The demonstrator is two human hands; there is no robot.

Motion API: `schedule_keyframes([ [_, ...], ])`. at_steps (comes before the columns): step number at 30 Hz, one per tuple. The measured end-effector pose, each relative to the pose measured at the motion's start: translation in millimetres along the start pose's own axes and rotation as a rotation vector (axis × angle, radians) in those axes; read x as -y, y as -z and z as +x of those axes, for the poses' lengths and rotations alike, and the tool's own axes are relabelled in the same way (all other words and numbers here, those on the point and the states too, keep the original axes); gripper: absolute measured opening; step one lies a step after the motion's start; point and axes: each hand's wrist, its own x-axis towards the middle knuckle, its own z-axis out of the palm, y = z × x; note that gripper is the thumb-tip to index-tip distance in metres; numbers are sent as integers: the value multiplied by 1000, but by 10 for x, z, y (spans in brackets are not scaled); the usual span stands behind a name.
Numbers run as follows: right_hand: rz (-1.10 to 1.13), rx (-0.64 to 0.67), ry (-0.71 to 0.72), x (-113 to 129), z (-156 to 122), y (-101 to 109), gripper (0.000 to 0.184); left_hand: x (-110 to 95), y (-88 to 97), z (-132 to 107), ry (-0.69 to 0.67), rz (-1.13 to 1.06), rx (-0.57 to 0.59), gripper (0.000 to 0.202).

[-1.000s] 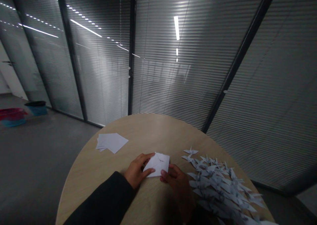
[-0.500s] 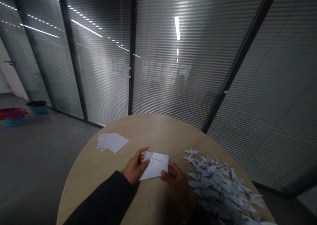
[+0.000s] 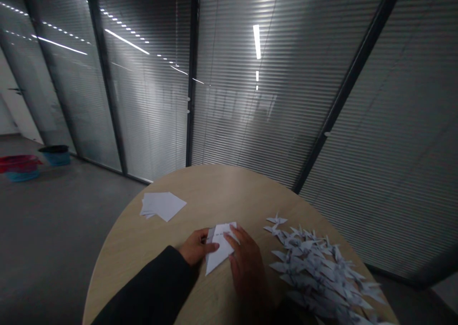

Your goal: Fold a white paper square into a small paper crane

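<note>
Pinching folded paper (image 3: 221, 255): left hand (image 3: 195, 248) | right hand (image 3: 247, 257): fingers spread atop it | white, pointed, dark print

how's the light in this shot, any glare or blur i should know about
Head view: dim overall, with bright glare streaks on the glass partition; head view: the right hand looks darker than the left hand; head view: print on the folded paper is too soft to read; head view: the outer posts lean outward, perhaps lens distortion.
</note>
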Motion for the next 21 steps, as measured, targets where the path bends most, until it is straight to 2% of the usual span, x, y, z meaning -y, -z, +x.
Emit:
schedule_keyframes([
  [2,-33,20,147,83,-4,-15,40,17,0,15,-37,-21,4,33],
  [4,-46,22,189,149,-7,-39,41,41,-5,26,-57,-72,26,33],
  [7,-70,15,182,190,-8,-61,39,88,-25,27,-45,-189,40,33],
  [12,-87,-28,207,188,13,-26,37,118,-81,-16,48,-350,58,36],
  [16,-112,-66,208,224,56,22,37,80,-111,-56,106,-427,70,46],
  [21,-157,-43,197,256,91,42,33,47,-130,-80,134,-459,115,60],
])
